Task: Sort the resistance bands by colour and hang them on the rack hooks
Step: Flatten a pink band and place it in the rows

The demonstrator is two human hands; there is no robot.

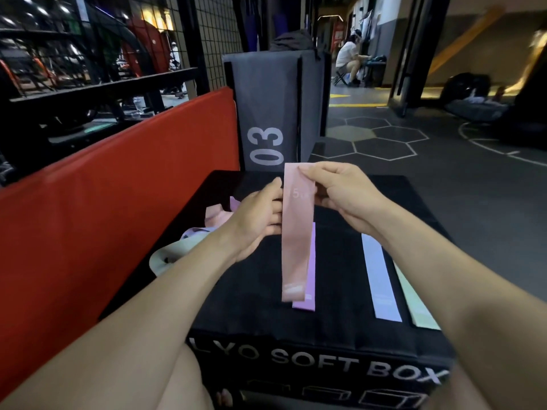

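A pink resistance band (pixel 294 241) hangs flat above the black soft box (pixel 325 332). My right hand (pixel 340 192) pinches its top edge. My left hand (pixel 260 217) holds its left side with curled fingers. Under it on the box lies a purple band (pixel 307 297). A pale lilac band (pixel 381 279) and a light green band (pixel 417 303) lie flat further right. A loose pile of bands (pixel 201 232) in pink, lilac and pale green sits on the box's left side, partly hidden by my left forearm.
A red padded mat (pixel 118 187) stands along the left. A grey box marked 03 (pixel 275 108) stands behind the soft box. A black wire-grid rack (pixel 103 69) rises at the back left. A person sits far back in the corridor (pixel 350 59).
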